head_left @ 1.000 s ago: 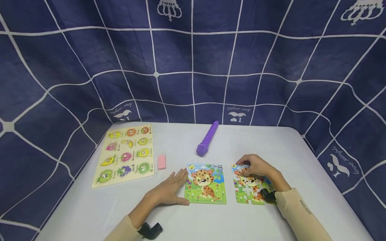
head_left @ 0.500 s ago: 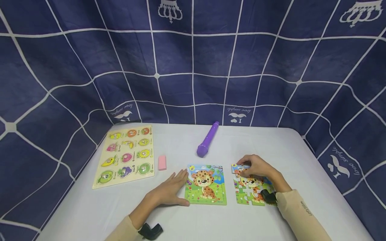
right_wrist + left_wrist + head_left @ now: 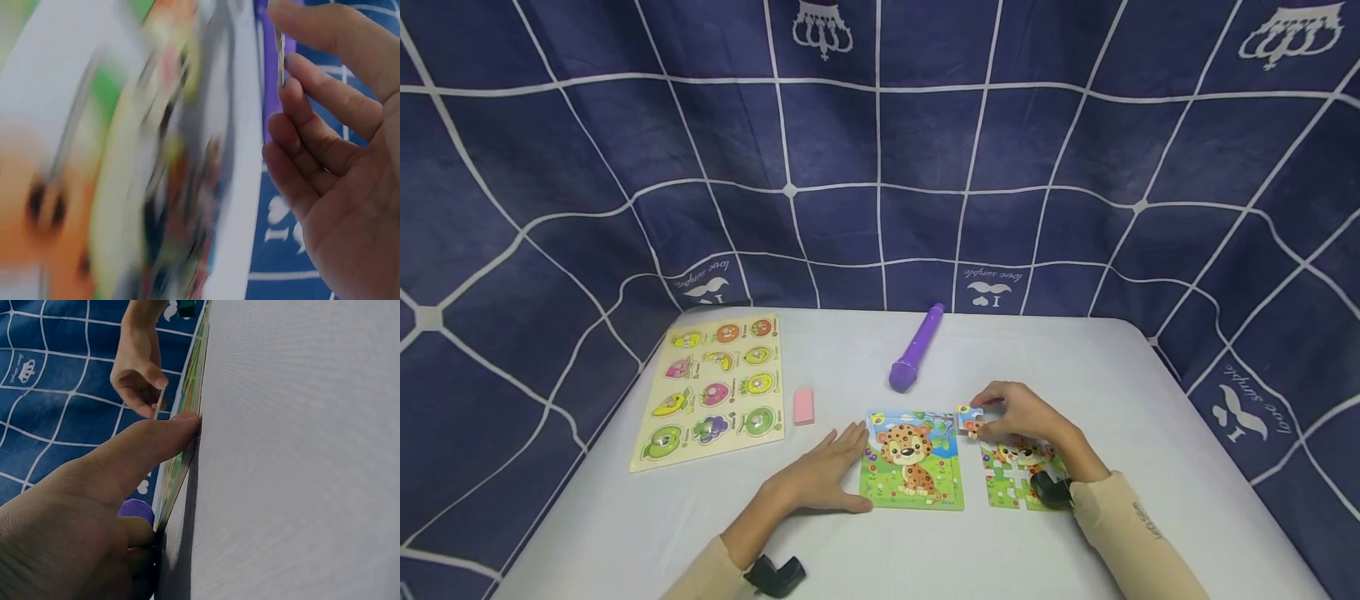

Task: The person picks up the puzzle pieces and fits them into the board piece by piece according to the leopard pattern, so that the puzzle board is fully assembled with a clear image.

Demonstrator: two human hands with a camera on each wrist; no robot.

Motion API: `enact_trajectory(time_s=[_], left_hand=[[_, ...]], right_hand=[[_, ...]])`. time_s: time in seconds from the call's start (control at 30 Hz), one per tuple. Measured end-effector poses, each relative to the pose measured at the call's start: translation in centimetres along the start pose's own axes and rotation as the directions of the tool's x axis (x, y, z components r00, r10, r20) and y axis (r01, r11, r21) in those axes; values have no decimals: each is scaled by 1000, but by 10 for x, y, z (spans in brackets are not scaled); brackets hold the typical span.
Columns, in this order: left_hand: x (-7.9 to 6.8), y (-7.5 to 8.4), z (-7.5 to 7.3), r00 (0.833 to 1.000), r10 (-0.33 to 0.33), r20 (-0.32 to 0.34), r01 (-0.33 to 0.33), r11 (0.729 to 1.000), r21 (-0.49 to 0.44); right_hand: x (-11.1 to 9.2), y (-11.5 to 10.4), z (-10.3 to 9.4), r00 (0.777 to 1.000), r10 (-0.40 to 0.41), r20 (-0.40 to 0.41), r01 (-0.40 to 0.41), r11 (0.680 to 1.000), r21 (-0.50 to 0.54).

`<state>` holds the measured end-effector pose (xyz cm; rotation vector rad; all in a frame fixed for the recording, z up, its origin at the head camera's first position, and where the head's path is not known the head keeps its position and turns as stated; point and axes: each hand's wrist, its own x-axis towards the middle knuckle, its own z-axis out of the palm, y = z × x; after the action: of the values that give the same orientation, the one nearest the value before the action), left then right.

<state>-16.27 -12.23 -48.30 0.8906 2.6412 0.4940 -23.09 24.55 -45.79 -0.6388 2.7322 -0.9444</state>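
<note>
Compared with half a second ago, the right hand (image 3: pixel 1028 414) sits closer to the left one, and the puzzle piece (image 3: pixel 967 421) comes with it, clear of its former spot among the loose pieces (image 3: pixel 1002 490). From the head view, that hand pinches the piece between thumb and fingertips, just beside the upper right corner of the picture board (image 3: pixel 887 492); the loose pieces lie beneath and nearer than its palm. The left hand (image 3: pixel 823 475) rests with straight fingers and the thumb spread wide, touching the board's left side. Forward of it is a pink block (image 3: pixel 803 407); a purple microphone (image 3: pixel 916 350) lies beyond, between the hands.

From the left wrist, the thumb tip touches the board's rim, while the other fingers are mostly hidden. Seen edge-on, the board looks thin; I judge it stiff and light, liable to slide if nudged, so gentle pressure at its edge suits it.

From the right wrist, the piece is a narrow strip at the fingertips, with the pieces beside the hand blurred. It looks light, rigid and perhaps slick-faced; opposite edges seem the safest hold, sparing its delicate knobs.
</note>
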Motion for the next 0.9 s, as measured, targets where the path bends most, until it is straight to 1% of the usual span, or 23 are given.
enact_trajectory(time_s=[0.13,0.3,0.5,0.67,0.9], left_hand=[[0,-1,0,1000,-1,-3,1,1000,-9],[0,-1,1,1000,-7,-4,7,1000,-8],[1,-2,2,1000,-8,-11,8,1000,13],[1,-2,2,1000,-12,-20,12,1000,9],[0,1,1,1000,-3,-27,3,1000,6]], right_hand=[[8,-17,8,998,-68,0,68,998,-7],[17,-38,19,992,-121,21,122,992,-41],[29,-56,36,990,-135,46,138,987,-81],[41,-68,49,989,-143,50,146,986,-77],[54,-83,65,986,-145,83,152,984,-88]])
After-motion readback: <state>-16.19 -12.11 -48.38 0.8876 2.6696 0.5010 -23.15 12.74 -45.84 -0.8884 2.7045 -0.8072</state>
